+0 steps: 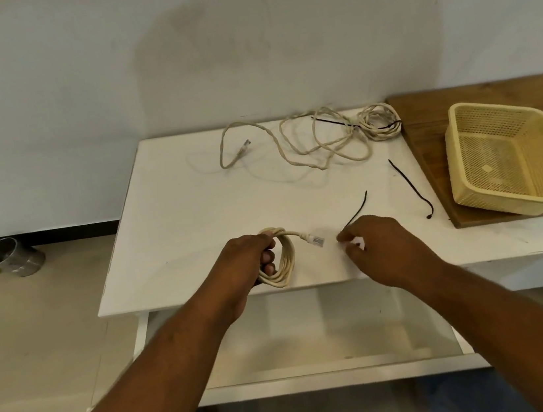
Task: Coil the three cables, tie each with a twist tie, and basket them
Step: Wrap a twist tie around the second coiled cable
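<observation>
My left hand (253, 260) grips a coiled beige cable (286, 261) near the front edge of the white table (178, 218); its clear plug (314, 241) sticks out to the right. My right hand (380, 246) pinches the lower end of a black twist tie (359, 208) that rises from my fingertips. A second black twist tie (411, 187) lies to the right. At the back, a loose beige cable (290, 148) sprawls, and a small coiled cable (378, 121) lies with a black tie across it. The yellow mesh basket (468, 193) stands empty on the right.
The basket rests on a brown wooden board (425, 123) at the table's right. A metal can (14, 257) lies on the floor at the left. A wall stands right behind the table.
</observation>
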